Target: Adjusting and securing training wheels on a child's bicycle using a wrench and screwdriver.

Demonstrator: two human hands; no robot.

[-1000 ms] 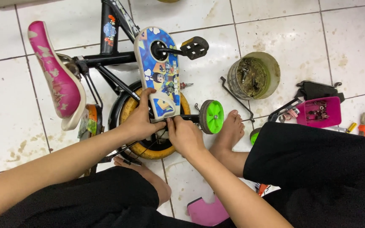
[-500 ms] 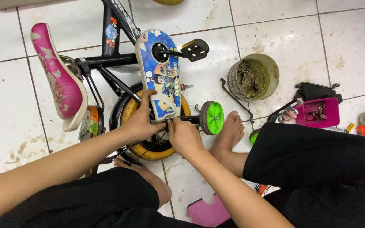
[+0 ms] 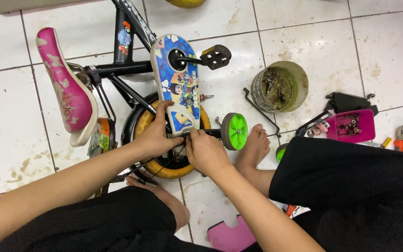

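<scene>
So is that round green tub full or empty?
Partly full: the round green tub stands upright on the tiles, open-topped, with dark bits of hardware inside.

Colourful cartoon sticker (image 3: 125, 36) on the black bicycle frame (image 3: 123, 51).

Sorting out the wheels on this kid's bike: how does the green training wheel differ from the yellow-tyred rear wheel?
The green training wheel is far smaller than the rear wheel. The training wheel is a solid green disc with a black tread; the rear wheel has a yellow tyre around a black middle. The training wheel stands clear beside a bare foot; the rear wheel is partly hidden by the chain guard, the left hand and the right hand. Both belong to the same bike.
</scene>
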